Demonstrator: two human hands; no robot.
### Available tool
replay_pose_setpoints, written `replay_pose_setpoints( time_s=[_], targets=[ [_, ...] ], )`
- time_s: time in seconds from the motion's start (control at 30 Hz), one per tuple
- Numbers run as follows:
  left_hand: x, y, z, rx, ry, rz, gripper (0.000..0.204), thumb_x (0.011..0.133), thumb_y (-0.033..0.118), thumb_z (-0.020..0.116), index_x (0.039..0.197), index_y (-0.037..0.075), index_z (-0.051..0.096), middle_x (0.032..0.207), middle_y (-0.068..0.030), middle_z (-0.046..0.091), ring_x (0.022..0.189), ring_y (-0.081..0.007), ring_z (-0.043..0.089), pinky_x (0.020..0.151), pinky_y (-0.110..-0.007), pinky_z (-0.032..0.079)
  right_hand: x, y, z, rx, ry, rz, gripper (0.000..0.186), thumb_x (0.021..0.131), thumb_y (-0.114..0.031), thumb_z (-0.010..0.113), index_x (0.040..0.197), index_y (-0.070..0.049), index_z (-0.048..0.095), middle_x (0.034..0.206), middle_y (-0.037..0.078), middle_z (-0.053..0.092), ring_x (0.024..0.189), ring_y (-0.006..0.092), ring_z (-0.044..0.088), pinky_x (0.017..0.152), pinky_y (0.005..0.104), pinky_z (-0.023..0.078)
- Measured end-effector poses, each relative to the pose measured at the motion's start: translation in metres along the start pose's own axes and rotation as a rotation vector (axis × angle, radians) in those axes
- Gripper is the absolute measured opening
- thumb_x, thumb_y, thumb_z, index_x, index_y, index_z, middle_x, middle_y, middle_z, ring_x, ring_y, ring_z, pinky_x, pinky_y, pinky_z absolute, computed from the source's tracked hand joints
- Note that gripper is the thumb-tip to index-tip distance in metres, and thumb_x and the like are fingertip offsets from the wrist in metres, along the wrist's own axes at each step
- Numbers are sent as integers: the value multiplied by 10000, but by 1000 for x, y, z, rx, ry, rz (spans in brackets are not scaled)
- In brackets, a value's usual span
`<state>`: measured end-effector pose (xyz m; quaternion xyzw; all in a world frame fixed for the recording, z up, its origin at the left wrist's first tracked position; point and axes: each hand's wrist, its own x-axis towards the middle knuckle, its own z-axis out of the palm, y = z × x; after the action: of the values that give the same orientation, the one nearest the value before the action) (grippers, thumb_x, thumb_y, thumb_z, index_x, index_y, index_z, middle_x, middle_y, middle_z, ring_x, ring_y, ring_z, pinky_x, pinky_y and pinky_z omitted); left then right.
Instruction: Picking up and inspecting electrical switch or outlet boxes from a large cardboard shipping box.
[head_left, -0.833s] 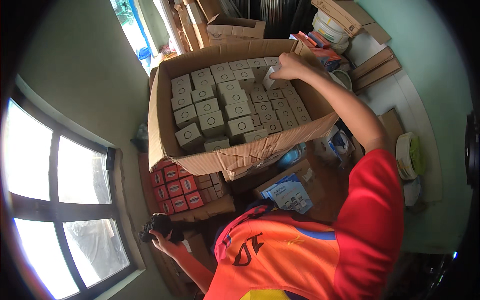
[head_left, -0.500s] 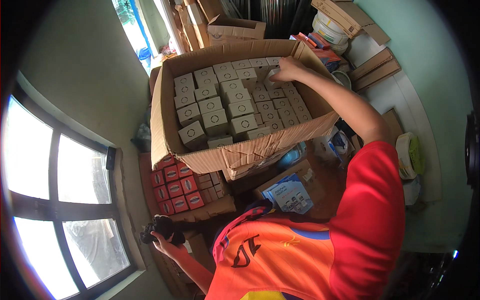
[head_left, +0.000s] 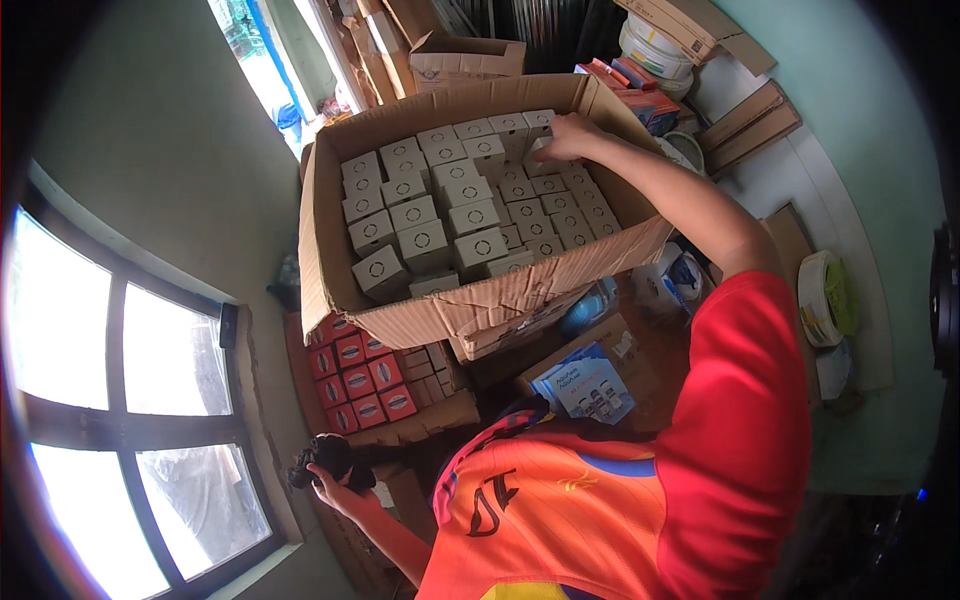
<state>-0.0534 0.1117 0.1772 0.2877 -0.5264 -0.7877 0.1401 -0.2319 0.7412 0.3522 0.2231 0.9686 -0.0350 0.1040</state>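
Small grey boxes [head_left: 470, 215]: packed in rows inside large open cardboard carton [head_left: 440, 320]. Right hand [head_left: 562, 137] closed on one at the far right wall, little free room. Left hand [head_left: 335, 480], well apart, holds dark object [head_left: 322, 458] beside window [head_left: 110, 400]. Red boxes [head_left: 360, 380] under the carton's near edge.

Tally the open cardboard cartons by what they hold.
Large carton of grey small boxes: 1
Carton of red small boxes: 1
Open carton at the back, contents hidden: 1
Total: 3
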Motion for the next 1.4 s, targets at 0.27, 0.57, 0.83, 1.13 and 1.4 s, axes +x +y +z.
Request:
replay_pose_setpoints(
  time_s=[0.27,0.57,0.83,1.13,1.4],
  targets=[
    [-6,-10,1,83,10,-8,603,916,513,742,1205,17,558,1144,-145,643,956,-256,713,733,-372,659,-4,-6,-13,100,-91,-23,742,748,-498,824,1126,125,681,1055,240,721,748,304,754,617,399,641],
    [-8,-21,-1,166,6,-15,618,916,517,741,1214,8,559,1134,-144,648,944,-247,712,718,-355,650,16,-3,-3,75,-269,92,683,811,-482,811,1145,96,668,995,217,732,741,294,755,598,383,644],
    [-19,-26,-4,130,-35,-61,575,927,506,733,1198,27,567,1121,-132,661,923,-235,714,717,-367,650,47,39,-18,139,-137,199,285,896,-61,592,1146,59,660,939,228,736,721,316,756,543,415,630],
    [-24,-30,-5,127,-51,-30,516,944,468,728,1174,33,574,1079,-126,675,883,-232,720,669,-360,643,54,47,9,48,-152,-47,263,923,-12,521,1106,48,701,966,238,731,677,344,740,510,431,597],
    [-31,-41,-4,159,21,-84,506,943,459,733,1162,26,586,1048,-121,678,878,-233,723,650,-348,640,65,53,35,580,-221,12,317,965,-168,615,1246,-25,654,1072,104,716,842,227,729,648,385,645]
  ],
)
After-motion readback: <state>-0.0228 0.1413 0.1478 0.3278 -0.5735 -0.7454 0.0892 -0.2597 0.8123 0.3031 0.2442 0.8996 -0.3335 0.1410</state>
